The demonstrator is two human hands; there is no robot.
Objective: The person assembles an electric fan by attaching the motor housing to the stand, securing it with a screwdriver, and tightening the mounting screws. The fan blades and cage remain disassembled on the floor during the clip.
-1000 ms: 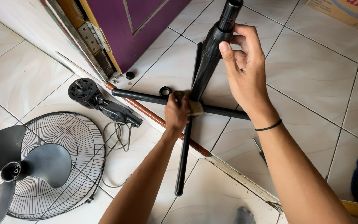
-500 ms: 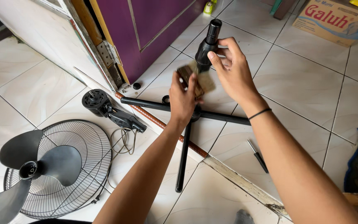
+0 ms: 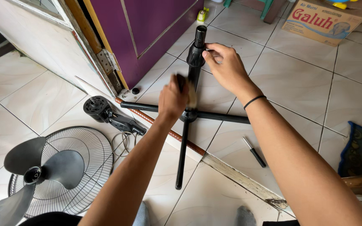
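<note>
Right hand (image 3: 225, 67) clasps black stand pole (image 3: 195, 58) near top, pole upright on cross-shaped base (image 3: 184, 117) on tiled floor (image 3: 298, 83). Left hand (image 3: 173, 98) clenched on brush (image 3: 191, 94), pressed against pole lower down. Screwdriver (image 3: 254, 152) lies right of base. Fan motor (image 3: 105, 112), grille (image 3: 86, 167), blade (image 3: 34, 171) left, beside purple door (image 3: 156, 25).
</note>
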